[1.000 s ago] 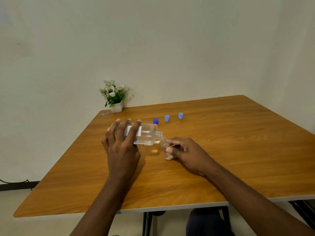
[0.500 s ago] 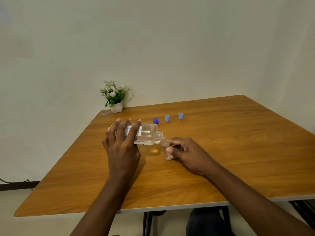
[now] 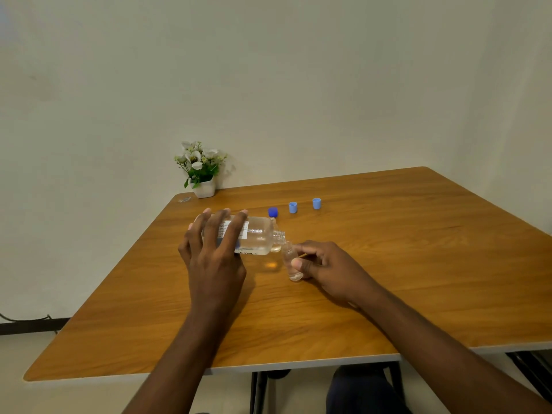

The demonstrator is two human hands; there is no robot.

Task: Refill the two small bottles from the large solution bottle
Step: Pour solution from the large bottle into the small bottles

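My left hand [image 3: 213,258] grips the large clear solution bottle [image 3: 260,237] from above and holds it tipped on its side above the wooden table [image 3: 418,249]. Its open neck points right and meets the mouth of a small clear bottle [image 3: 291,264]. My right hand [image 3: 328,267] pinches that small bottle and holds it slightly tilted, with its base on the table. Just behind the large bottle's neck is a second small clear shape [image 3: 275,248]; I cannot tell if it is the other bottle. A dark blue cap [image 3: 272,211] and two light blue caps [image 3: 293,207] [image 3: 316,203] stand further back.
A small white pot of white flowers [image 3: 203,188] stands at the table's far left corner by the wall, with a tiny clear item [image 3: 184,199] beside it. The near table edge runs below my forearms.
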